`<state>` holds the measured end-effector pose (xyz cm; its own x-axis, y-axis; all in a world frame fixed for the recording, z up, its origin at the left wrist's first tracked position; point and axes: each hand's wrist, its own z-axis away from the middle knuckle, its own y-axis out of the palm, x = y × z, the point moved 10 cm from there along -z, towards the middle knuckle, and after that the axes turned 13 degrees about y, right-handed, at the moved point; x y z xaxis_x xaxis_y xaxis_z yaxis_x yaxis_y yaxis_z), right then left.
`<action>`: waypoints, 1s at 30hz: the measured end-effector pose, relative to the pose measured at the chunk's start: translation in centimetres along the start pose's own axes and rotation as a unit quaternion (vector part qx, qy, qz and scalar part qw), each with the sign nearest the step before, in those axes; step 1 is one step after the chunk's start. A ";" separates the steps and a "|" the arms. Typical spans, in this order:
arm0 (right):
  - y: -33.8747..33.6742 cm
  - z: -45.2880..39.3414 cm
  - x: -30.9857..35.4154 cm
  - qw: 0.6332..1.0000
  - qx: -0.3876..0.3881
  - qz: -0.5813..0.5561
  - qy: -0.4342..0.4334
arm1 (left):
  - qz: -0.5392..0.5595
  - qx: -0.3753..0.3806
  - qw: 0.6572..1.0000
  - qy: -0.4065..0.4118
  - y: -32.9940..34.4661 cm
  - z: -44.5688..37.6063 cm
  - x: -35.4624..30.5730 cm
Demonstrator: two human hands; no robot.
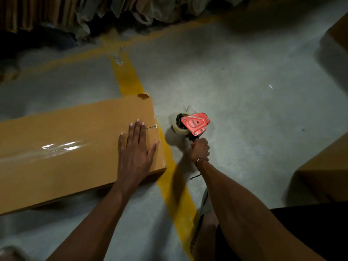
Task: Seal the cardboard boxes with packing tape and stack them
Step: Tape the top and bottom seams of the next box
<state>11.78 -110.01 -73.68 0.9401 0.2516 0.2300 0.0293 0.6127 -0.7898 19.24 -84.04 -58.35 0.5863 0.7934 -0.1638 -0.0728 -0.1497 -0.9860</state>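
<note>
Floor: grey concrete floor in a dim storeroom, crossed by yellow painted lines; folded cardboard and plastic bags heaped along its far edge
Box: long flat cardboard box lies on the floor at the left, its near-right corner over a yellow line; a glossy clear tape strip runs along the top seam, so this one looks sealed
Other boxes: two more cartons at the right edge, cut off by the frame, taping state unknown
Left hand: left hand lies flat with fingers spread on the box end, likely smoothing the tape down
Right hand: right hand is clenched round the handle of the red tape dispenser, held just beside the box, off the cardboard, likely after cutting
Unclear: the tape roll is half hidden behind the red plate
</note>
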 end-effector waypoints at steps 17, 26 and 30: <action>-2.7 17.7 14.4 0.922 0.055 -0.244 -0.295 | -0.026 0.057 0.997 0.045 0.4 0.6 -0.5; -3.6 16.3 14.8 0.966 -0.014 -0.124 -0.225 | -0.024 0.087 0.994 0.055 0.4 0.3 0.0; -1.2 22.6 17.3 0.889 -0.055 0.019 -0.454 | -0.039 0.121 0.984 0.123 0.2 1.7 1.7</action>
<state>20.31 -89.43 -55.91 0.2818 0.8014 0.5276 0.0833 0.5273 -0.8456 18.88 -81.77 -58.86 0.7726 0.6263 -0.1041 -0.1925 0.0748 -0.9784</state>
